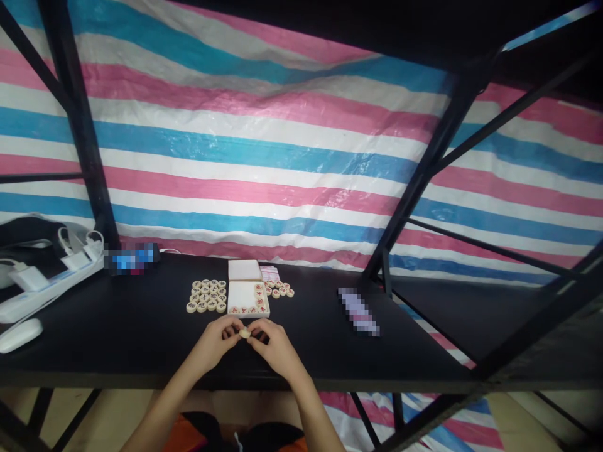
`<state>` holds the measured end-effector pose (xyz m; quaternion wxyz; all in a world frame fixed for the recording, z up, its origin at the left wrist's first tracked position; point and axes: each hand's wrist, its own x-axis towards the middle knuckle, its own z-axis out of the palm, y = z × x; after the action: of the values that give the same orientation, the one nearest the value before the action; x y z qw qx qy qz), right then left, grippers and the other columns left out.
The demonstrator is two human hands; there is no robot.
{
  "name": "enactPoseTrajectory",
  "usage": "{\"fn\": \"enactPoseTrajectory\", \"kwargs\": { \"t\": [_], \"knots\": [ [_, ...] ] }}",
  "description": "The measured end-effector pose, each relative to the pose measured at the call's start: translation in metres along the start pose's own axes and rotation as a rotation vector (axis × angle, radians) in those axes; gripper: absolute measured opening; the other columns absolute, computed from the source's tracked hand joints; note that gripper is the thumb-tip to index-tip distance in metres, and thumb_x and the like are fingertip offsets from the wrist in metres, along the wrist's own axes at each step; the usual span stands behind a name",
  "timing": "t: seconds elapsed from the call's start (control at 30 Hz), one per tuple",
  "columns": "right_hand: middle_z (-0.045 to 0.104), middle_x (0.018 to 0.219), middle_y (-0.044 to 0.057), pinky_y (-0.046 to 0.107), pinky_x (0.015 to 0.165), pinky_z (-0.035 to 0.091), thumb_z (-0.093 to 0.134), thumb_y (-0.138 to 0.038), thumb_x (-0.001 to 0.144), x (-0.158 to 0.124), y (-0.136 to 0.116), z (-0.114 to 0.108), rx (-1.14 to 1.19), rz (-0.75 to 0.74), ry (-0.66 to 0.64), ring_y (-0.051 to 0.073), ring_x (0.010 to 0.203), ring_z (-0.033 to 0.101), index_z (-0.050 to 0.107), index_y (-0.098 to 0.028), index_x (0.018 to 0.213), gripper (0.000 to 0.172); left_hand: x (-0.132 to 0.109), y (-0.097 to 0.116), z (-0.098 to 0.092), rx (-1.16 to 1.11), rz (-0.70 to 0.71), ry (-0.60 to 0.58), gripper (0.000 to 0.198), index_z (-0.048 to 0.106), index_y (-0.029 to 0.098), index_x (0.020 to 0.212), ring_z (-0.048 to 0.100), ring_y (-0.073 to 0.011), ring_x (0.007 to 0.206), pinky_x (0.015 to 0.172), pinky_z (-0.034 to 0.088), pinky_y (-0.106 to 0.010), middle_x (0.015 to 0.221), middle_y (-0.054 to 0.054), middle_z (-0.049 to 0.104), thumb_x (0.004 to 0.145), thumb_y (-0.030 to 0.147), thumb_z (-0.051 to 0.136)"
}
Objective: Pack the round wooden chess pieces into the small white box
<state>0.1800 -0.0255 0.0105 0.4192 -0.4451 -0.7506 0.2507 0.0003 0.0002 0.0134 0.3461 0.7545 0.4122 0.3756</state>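
Between my fingertips, just in front of the box, is a round cream xiangqi piece [245,333]. My left hand [223,333] pinches its left side and my right hand [268,338] its right side. Beyond them lies an open white box [242,295], its lid [244,270] folded back. Pieces with red characters [259,301] line the box's right side and front edge. Left of the box, pieces with dark characters [208,296] stand in neat rows. More red-marked pieces [282,290] lie loosely to the right. The character on the held piece cannot be read.
A pink and white printed paper [270,274] lies behind the loose pieces. At left are a power strip [51,292] with chargers, a white case [21,336] and a blurred-out item [132,258]. Another blurred-out item [358,312] lies right. Dark metal posts [414,194] frame the black table [141,345].
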Motion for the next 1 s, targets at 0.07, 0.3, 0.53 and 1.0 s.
{"fn": "enactPoseTrajectory", "kwargs": {
  "t": [0.07,0.3,0.53,1.0],
  "knots": [
    [0.064,0.086,0.002,0.026,0.069,0.047,0.056,-0.019,0.081,-0.003,-0.005,0.000,-0.069,-0.028,-0.002,0.017,0.077,0.060,0.064,-0.023,0.092,0.013,-0.001,0.003,0.000,0.000,0.006,0.014,0.011,0.064,0.017,0.077,0.053,-0.0142,0.062,0.059,0.040,-0.024,0.072,-0.001,0.063,0.075,0.025,0.056],
    [0.063,0.099,0.007,0.027,0.078,0.046,0.049,-0.028,0.089,0.013,-0.004,-0.009,-0.128,-0.063,0.136,0.018,0.087,0.059,0.063,-0.021,0.100,0.019,0.000,-0.004,0.001,0.070,0.020,0.154,0.029,0.062,0.018,0.104,0.057,-0.0139,0.066,0.064,0.046,-0.027,0.101,-0.006,0.062,0.079,0.029,0.053],
    [0.068,0.084,0.003,0.023,0.070,0.045,0.050,-0.022,0.088,0.077,0.022,-0.023,-0.368,0.046,0.005,0.013,0.071,0.061,0.060,-0.018,0.102,0.018,0.000,-0.015,0.005,0.187,0.026,0.158,0.035,0.060,0.021,0.115,0.059,-0.0125,0.068,0.075,0.051,-0.032,0.122,-0.008,0.053,0.082,0.026,0.048],
    [0.066,0.095,0.007,0.027,0.087,0.039,0.054,-0.012,0.081,0.091,0.031,-0.022,-0.606,-0.057,-0.217,0.018,0.094,0.057,0.071,-0.018,0.090,0.020,0.001,-0.009,0.005,0.251,-0.015,0.124,0.029,0.067,0.019,0.105,0.061,-0.0161,0.076,0.080,0.050,-0.032,0.119,-0.009,0.059,0.081,0.025,0.051]
  ]
}}
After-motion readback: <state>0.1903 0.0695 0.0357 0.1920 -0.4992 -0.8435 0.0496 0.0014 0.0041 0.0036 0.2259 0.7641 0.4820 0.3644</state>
